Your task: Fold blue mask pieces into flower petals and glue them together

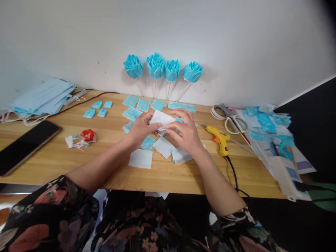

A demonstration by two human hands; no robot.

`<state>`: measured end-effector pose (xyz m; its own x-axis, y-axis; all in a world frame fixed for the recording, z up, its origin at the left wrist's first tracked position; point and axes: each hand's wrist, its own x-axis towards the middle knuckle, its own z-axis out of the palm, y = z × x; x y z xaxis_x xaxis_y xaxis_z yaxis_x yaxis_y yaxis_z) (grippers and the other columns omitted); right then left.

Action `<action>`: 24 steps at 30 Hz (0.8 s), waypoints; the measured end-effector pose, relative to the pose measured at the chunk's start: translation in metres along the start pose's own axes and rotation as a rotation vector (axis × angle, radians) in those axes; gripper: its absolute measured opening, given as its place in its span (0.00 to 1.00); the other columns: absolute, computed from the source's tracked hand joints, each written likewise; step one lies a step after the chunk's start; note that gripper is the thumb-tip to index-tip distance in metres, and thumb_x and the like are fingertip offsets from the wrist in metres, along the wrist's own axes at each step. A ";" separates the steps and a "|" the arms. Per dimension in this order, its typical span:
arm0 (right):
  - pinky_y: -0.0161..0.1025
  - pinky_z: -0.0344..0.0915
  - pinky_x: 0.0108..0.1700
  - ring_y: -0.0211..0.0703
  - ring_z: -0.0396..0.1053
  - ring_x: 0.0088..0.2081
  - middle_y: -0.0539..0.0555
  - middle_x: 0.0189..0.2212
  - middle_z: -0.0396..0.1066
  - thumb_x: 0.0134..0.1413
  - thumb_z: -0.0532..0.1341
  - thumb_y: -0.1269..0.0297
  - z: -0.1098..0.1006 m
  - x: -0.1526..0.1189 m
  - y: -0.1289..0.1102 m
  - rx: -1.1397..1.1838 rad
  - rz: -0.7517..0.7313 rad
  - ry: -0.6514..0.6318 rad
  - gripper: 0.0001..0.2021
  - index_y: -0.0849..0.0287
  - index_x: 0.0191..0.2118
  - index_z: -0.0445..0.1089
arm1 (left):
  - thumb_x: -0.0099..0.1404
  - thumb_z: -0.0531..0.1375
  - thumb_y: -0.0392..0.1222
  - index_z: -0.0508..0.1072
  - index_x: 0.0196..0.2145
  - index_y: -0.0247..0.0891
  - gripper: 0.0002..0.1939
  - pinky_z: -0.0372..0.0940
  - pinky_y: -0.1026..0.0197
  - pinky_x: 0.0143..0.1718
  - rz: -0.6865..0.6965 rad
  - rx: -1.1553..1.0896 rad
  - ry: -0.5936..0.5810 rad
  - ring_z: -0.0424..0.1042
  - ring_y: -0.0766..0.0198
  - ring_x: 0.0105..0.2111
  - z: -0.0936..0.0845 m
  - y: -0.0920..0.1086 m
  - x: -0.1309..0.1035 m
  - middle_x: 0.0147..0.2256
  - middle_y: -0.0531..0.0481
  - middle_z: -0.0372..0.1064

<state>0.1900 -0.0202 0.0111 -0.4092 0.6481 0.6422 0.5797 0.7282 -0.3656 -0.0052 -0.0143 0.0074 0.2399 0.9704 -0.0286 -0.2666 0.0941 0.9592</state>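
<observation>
The left hand and right hand share a white piece between them, each grip pinching it by thumb and fingers; it is held up above the tabletop, over scattered blue and white squares; four blue flowers on sticks lean against the wall behind; the yellow glue gun lies just beside the right forearm, near the scissors.

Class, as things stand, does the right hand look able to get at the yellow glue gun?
Probably yes: the yellow glue gun lies close on the right hand's outer side, with nothing tall between. That hand's fingers are busy with the white piece, though the left hand could likely keep it.
</observation>
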 end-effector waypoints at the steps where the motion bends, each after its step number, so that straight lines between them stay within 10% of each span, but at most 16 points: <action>1: 0.61 0.60 0.62 0.54 0.63 0.60 0.51 0.55 0.70 0.60 0.63 0.67 0.000 0.000 0.000 0.003 0.006 -0.001 0.05 0.49 0.35 0.75 | 0.56 0.68 0.34 0.75 0.39 0.34 0.12 0.68 0.64 0.27 0.011 0.010 0.008 0.73 0.67 0.25 0.000 -0.001 0.000 0.30 0.52 0.74; 16: 0.59 0.64 0.59 0.53 0.65 0.61 0.53 0.58 0.69 0.61 0.62 0.69 -0.001 -0.002 0.003 0.026 0.095 0.105 0.10 0.47 0.45 0.75 | 0.55 0.67 0.33 0.75 0.38 0.34 0.11 0.67 0.64 0.29 0.003 -0.217 0.078 0.70 0.70 0.25 -0.003 0.000 0.004 0.32 0.52 0.74; 24: 0.49 0.69 0.51 0.46 0.76 0.45 0.49 0.43 0.79 0.60 0.62 0.70 0.006 -0.010 0.002 0.149 0.246 -0.006 0.16 0.46 0.52 0.71 | 0.57 0.68 0.33 0.74 0.39 0.35 0.11 0.66 0.64 0.31 -0.026 -0.294 0.076 0.70 0.70 0.28 -0.001 0.001 0.002 0.33 0.51 0.74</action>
<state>0.1909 -0.0242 0.0002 -0.2734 0.8102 0.5184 0.5521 0.5735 -0.6052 -0.0058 -0.0122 0.0080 0.1826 0.9796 -0.0836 -0.5230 0.1687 0.8355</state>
